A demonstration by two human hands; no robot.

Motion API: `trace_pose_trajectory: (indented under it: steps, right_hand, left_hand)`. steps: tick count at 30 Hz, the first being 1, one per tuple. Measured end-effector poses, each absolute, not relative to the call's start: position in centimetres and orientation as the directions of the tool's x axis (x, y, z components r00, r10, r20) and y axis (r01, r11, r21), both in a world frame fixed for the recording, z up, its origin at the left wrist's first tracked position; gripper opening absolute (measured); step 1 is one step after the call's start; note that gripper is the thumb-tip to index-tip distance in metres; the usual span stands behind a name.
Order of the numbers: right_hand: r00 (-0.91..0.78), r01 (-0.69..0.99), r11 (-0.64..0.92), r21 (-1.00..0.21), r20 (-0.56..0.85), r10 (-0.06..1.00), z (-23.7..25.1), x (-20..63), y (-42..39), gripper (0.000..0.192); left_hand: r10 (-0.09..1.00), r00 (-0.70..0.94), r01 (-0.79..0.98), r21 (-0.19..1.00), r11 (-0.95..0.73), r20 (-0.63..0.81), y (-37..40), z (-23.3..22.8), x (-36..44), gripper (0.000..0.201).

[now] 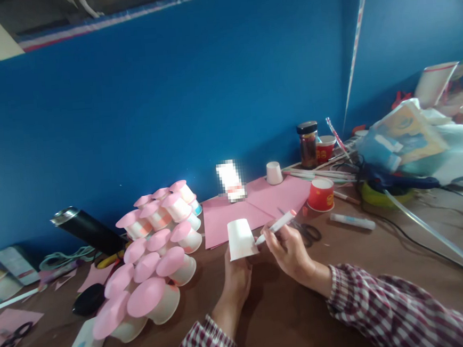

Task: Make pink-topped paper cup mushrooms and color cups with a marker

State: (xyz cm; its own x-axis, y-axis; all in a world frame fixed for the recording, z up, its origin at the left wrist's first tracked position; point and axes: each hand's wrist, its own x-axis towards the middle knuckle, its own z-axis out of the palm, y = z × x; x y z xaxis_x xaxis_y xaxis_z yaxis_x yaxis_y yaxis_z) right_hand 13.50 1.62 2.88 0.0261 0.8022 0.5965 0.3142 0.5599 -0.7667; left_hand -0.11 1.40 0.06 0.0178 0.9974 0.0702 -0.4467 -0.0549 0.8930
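Above table centre: left hand [236, 280] clasps inverted white cup [240, 239]; right hand [288, 248] pinches marker [276, 226], tip touching cup's right wall, axis slanting up-right.

cup: you are holding a small white paper cup [240, 239] upside down, its wider mouth facing down toward your palm and its flat base pointing up; it is tilting slightly to the left.
cup grip: your left hand's [236, 280] fingers are wrapping it from below, at the mouth end; the upper wall is standing bare above them.
marker: a white marker [276, 226] with a reddish rear end is lying slanted in your right hand's [289, 252] fingers, rear end rising up and right past them.
marker tip: it is pointing down-left beyond your fingertips, touching the cup's lower right wall.
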Motion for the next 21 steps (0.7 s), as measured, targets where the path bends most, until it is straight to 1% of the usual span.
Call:
trace_pose_trajectory:
  steps: [3,5,7,9,11,14,17,18,21]
  right_hand:
    - [0.060,0.283,0.537,-0.795,0.573,0.817,2.8,13.4,1.7,0.017]
    - [0.078,0.213,0.528,-0.822,0.552,0.830,2.7,13.2,1.6,0.018]
    - [0.057,0.113,0.540,-0.834,0.548,0.835,2.5,13.0,1.4,0.017]
    - [-0.002,0.049,0.571,-0.819,0.572,0.820,2.4,12.9,1.2,0.014]
    - [-0.045,0.071,0.617,-0.783,0.616,0.787,2.3,12.8,1.1,0.015]
    - [-0.076,0.183,0.669,-0.720,0.668,0.740,2.1,12.8,1.2,0.016]
    - [-0.116,0.238,0.672,-0.702,0.666,0.737,1.9,12.6,1.4,0.022]
    - [-0.125,0.241,0.671,-0.701,0.663,0.738,1.8,12.6,1.5,0.023]
    - [-0.138,0.242,0.669,-0.703,0.658,0.740,1.5,12.4,1.5,0.021]
  left_hand:
    - [0.999,0.007,-0.426,0.903,-0.045,0.053,1.3,0.3,-0.2,0.024]
    - [0.999,-0.005,-0.424,0.905,-0.032,0.033,1.4,0.4,-0.2,0.025]
    - [1.000,-0.009,-0.447,0.894,-0.020,0.017,1.6,0.5,-0.3,0.024]
    - [1.000,-0.023,-0.482,0.876,0.003,-0.016,1.7,0.7,-0.4,0.021]
    - [0.998,-0.042,-0.464,0.886,0.020,-0.045,1.7,1.1,-0.6,0.020]
    - [0.999,-0.037,-0.344,0.939,0.003,-0.017,1.4,1.8,-0.9,0.020]
    - [1.000,-0.002,-0.267,0.964,-0.008,0.008,1.0,2.2,-1.0,0.009]
    - [1.000,-0.008,-0.264,0.964,-0.013,0.012,1.0,2.2,-0.9,0.004]
    - [0.999,0.027,-0.336,0.941,0.025,-0.017,0.9,2.0,-0.4,0.014]
